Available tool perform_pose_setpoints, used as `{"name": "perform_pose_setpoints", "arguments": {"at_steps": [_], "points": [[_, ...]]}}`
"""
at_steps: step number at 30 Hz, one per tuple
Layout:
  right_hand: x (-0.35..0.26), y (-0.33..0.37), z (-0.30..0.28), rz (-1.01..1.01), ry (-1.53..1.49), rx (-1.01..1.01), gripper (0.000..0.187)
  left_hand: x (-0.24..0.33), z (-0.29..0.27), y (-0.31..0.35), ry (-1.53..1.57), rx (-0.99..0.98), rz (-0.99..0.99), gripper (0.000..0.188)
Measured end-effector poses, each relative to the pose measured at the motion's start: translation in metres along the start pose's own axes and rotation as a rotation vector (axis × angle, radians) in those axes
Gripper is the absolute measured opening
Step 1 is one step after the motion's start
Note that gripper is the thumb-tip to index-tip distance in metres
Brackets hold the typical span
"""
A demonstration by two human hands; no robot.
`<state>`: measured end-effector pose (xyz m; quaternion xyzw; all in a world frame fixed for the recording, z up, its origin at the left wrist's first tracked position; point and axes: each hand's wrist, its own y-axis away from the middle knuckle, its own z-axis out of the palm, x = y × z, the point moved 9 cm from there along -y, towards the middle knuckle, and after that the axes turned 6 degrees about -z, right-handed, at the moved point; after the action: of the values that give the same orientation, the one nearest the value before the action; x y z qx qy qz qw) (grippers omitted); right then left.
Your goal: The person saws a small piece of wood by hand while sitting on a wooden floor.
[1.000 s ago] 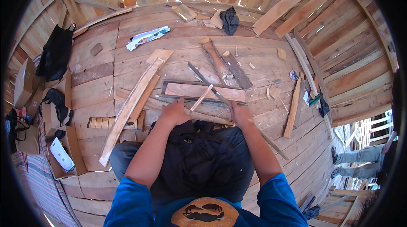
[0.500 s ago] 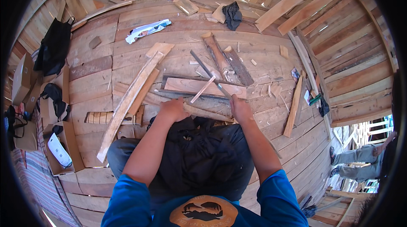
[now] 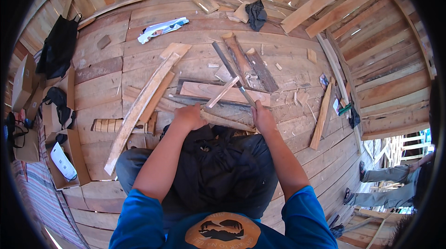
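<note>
One stick (image 3: 220,94) lies slantwise in front of the lap, its upper tip, toward one o'clock, overlapping one long, dark knife (image 3: 224,58); contact is unclear. At its four o'clock, the right hand (image 3: 265,119) is closed around the knife's handle. At its eight o'clock, the left hand (image 3: 188,118) has fingers bent beside the lower end; I cannot tell whether they clamp it. If the stick rolls or that hold is loose, the blade could skip toward those fingers; a stroke running too far might nick the one reddish plank (image 3: 260,98) lying behind. Farther out, two bark-edged pieces (image 3: 262,70) lie toward one o'clock, two leaning boards (image 3: 332,2) at two, and one other person (image 3: 385,199) stands toward four.
</note>
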<state>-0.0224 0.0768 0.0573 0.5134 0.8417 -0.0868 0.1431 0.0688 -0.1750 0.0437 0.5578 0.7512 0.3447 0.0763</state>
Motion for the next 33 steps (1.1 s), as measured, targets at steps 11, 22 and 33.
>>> {"name": "perform_pose_setpoints", "arguments": {"at_steps": [11,22,33], "points": [[0.006,0.002,0.016,-0.009,0.066,-0.123,0.024,-0.007,0.0,-0.005,-0.02,-0.01,-0.033,0.081],[0.008,0.001,0.022,-0.02,0.111,-0.152,0.026,-0.014,-0.002,-0.007,-0.006,0.014,-0.059,0.073],[0.004,-0.002,0.011,-0.008,-0.009,-0.044,0.026,-0.015,-0.005,-0.005,-0.008,0.019,-0.068,0.072]]}}
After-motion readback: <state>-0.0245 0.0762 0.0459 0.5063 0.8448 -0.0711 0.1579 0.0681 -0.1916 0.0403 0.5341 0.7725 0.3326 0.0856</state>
